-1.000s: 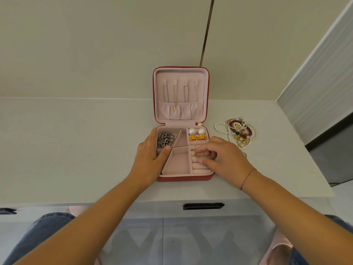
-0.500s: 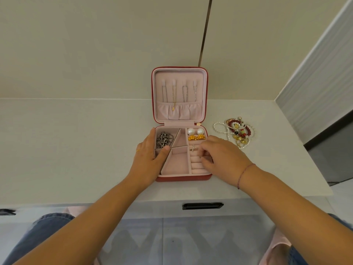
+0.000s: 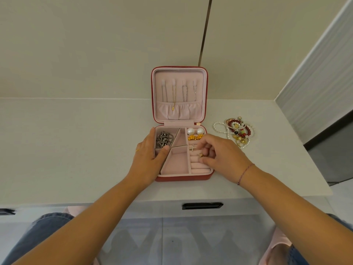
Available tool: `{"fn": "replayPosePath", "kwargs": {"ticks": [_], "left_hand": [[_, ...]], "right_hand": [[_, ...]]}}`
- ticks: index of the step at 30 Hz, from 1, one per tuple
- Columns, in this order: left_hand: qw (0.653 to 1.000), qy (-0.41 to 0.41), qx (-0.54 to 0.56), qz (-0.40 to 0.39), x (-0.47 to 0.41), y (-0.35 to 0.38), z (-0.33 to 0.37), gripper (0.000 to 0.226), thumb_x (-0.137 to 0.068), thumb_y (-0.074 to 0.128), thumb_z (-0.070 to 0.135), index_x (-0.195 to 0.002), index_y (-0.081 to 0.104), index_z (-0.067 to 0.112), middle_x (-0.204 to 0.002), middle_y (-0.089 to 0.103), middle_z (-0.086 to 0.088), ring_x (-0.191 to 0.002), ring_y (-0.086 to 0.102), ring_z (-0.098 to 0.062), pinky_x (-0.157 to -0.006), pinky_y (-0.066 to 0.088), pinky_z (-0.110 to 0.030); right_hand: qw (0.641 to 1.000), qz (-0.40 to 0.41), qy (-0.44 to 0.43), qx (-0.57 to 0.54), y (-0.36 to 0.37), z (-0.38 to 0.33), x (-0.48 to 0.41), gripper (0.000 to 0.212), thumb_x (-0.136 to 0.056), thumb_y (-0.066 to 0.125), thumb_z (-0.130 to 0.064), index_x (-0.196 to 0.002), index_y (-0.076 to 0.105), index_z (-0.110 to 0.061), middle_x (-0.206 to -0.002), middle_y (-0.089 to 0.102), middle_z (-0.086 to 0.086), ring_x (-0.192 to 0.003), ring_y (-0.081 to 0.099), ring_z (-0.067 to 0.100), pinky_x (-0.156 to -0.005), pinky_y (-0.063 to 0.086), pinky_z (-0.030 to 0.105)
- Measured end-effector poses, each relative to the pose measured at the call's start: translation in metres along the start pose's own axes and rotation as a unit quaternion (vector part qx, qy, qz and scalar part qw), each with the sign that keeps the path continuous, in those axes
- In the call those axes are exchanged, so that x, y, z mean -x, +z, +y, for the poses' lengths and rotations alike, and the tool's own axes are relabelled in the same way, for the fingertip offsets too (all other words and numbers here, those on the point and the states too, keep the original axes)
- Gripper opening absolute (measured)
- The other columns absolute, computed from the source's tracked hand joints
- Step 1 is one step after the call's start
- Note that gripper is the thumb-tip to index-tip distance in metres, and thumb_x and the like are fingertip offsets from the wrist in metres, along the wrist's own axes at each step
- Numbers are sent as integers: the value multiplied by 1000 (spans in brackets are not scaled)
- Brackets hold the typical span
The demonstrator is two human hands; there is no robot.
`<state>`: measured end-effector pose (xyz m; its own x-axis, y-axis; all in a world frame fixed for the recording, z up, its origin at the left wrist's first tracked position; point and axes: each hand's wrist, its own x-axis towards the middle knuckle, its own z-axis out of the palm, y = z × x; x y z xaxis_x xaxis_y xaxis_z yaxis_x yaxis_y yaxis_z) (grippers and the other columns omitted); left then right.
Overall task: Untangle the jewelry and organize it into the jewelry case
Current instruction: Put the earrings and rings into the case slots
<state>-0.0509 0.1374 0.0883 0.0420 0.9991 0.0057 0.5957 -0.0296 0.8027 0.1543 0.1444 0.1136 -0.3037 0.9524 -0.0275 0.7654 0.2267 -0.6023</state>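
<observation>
A red jewelry case (image 3: 183, 177) with pink lining lies open on the white counter, its lid upright with thin chains (image 3: 173, 96) hung inside. A silver chain (image 3: 163, 139) fills the back left compartment. Two pearl earrings (image 3: 195, 131) and gold pieces (image 3: 194, 137) lie at the back right. A small cross (image 3: 193, 148) sits on the ring rolls. My left hand (image 3: 147, 159) rests on the case's left side, thumb on a divider. My right hand (image 3: 219, 155) pinches a small gold ring (image 3: 200, 155) over the ring rolls.
A tangled heap of pearl strands, red beads and gold pieces (image 3: 236, 132) lies on the counter right of the case. A grey wall panel (image 3: 315, 77) rises at the right. A drawer with a black handle (image 3: 202, 205) sits below the counter edge.
My right hand has opened up a little over the ring rolls, so the small gold ring between its fingertips now shows. The left hand has stayed on the case.
</observation>
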Motion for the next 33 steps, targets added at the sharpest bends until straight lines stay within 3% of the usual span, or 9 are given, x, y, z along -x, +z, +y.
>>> {"fn": "replayPosePath", "kwargs": {"ticks": [5,9,16,22,29,33], "left_hand": [[1000,4,0,1,0,0,-1,53,-100,44,30,-148,22,28,-140,38,10,-132,28,-17,-95,20,-22],[1000,3,1,-2,0,1,-1,56,-99,43,32,-149,18,27,-149,34,5,-135,25,-17,-95,18,-20],[1000,3,-1,1,-1,2,-5,55,-99,43,32,-149,19,27,-146,37,5,-135,27,-19,-95,19,-22],[1000,7,2,3,-1,1,-5,55,-99,44,32,-149,19,28,-135,33,16,-128,25,-9,-95,18,-20],[1000,10,7,1,-3,2,-7,54,-99,44,32,-148,22,29,-128,34,19,-119,25,-4,-96,21,-22],[1000,19,1,3,-2,2,-7,54,-98,44,33,-147,22,29,-142,39,8,-131,30,-17,-96,22,-23]], "right_hand": [[999,42,-32,5,4,4,0,13,-80,72,-10,-91,70,-17,-76,51,-15,-62,46,2,-60,37,8],[997,48,-53,42,6,0,1,7,-85,67,-14,-91,69,-15,-85,46,-14,-67,45,-4,-62,33,8],[983,-74,-32,167,-12,-9,-6,22,-95,51,-16,-108,68,-16,-110,53,0,-98,54,17,-80,39,25],[996,31,-25,85,-3,-3,-3,10,-87,64,-16,-96,69,-14,-86,54,-9,-75,48,5,-67,37,17],[999,6,-34,12,-3,5,-3,20,-78,74,-7,-97,73,-12,-77,50,-15,-66,48,0,-64,39,6],[999,30,-23,-26,1,8,-3,19,-77,74,-5,-93,73,-13,-75,51,-14,-65,50,-1,-63,39,7]]}}
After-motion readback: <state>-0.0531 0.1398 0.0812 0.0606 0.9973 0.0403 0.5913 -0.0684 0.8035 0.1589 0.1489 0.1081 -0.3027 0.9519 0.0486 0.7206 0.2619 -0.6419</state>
